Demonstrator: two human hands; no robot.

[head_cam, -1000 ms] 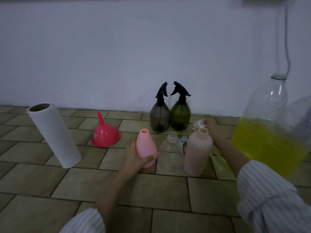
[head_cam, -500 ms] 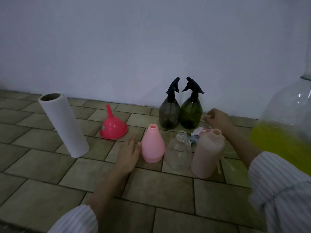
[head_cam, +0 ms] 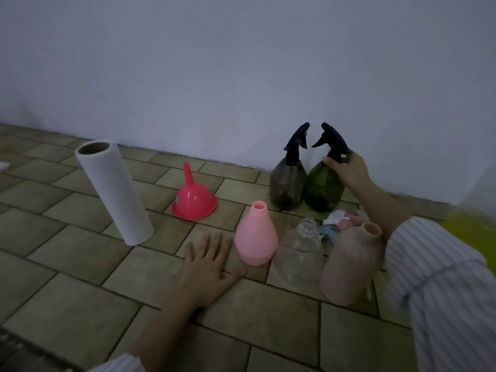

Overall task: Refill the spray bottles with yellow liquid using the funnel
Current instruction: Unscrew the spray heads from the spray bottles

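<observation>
Right hand on the green bottle's neck, left hand flat on the tiled floor.

The right hand [head_cam: 349, 171] curls its fingers round the neck of the green bottle [head_cam: 323, 187], just under its black trigger head; that bottle stands by the wall, touching or just beside a grey bottle [head_cam: 287, 183] with the same kind of head. The left hand [head_cam: 208, 267] lies spread, palm down, on the floor [head_cam: 80, 264], just left of an uncapped pink bottle [head_cam: 256, 237]. Right of that stand a clear bottle [head_cam: 300, 253] and a dusty-pink bottle [head_cam: 351, 264], both open-necked. The red funnel [head_cam: 193, 198] sits mouth down, spout up, with a small sticker too blurred to read. A paper roll [head_cam: 114, 189] stands left of it. Yellow liquid [head_cam: 469, 234] shows at the right edge.
</observation>
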